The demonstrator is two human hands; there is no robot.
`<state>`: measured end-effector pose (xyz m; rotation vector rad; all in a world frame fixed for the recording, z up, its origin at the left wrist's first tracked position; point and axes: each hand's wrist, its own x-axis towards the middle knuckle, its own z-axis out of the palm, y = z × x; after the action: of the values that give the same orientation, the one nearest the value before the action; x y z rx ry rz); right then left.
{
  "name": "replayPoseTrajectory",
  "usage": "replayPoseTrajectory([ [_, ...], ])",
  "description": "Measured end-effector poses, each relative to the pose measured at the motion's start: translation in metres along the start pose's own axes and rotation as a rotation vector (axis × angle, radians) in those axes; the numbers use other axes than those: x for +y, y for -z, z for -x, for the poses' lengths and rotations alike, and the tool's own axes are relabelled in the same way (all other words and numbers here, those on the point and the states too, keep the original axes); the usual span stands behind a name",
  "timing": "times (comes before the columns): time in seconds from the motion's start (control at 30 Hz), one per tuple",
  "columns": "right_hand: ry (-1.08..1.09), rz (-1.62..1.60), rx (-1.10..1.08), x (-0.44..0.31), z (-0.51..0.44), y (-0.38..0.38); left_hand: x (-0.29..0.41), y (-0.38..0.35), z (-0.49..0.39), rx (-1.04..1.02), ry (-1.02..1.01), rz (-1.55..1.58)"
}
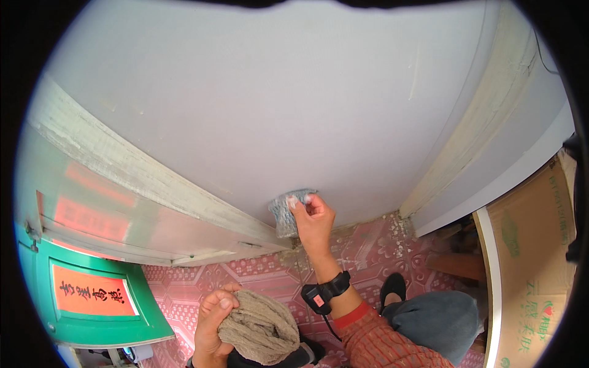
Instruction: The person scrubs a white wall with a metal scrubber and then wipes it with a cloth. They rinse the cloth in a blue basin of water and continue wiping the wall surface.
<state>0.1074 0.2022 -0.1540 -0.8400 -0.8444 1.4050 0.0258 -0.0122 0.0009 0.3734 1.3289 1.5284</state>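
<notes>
My right hand [315, 221] pinches a wad of grey-blue mesh cloth [285, 214] between thumb and fingers. That cloth is low down, against the pale door panel [294, 106], near the foot of its left frame post. A black device is strapped to my right wrist. In my left hand [214, 317] is a bunched brown ribbed cloth [260, 324], held nearer to my body, above the floor. My left thumb lies along its edge; the other fingers are partly hidden.
White specks lie on the pink patterned floor tiles [363, 248] by the door's foot. A green door [152, 322] with an orange paper sign stands at lower left. Cardboard boxes [529, 257] are stacked at right behind a white edge. My shoe [393, 287] is below.
</notes>
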Motion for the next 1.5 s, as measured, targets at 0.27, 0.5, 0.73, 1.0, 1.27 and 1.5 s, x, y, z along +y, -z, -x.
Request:
replayPoseTrajectory([
  [0.27, -0.206, 0.095, 0.160, 0.153, 0.000, 0.087, -0.004, 0.004, -0.002, 0.026, 0.006, -0.035],
  [0.5, -0.419, 0.133, 0.241, 0.257, 0.001, 0.146, -0.005, 0.006, -0.009, 0.064, 0.008, -0.017],
  [0.73, -0.433, 0.107, 0.206, 0.226, -0.007, 0.132, -0.001, 0.001, -0.007, 0.060, 0.024, -0.048],
  [1.0, -0.010, 0.007, 0.008, -0.002, -0.012, 0.030, -0.001, -0.002, 0.001, 0.009, 0.000, -0.016],
  [1.27, -0.031, 0.072, 0.102, 0.038, -0.021, 0.058, -0.004, -0.003, -0.002, 0.009, 0.005, -0.024],
  [1.5, -0.203, 0.165, 0.196, 0.203, -0.018, 0.149, -0.007, -0.003, -0.008, 0.053, 0.000, -0.055],
])
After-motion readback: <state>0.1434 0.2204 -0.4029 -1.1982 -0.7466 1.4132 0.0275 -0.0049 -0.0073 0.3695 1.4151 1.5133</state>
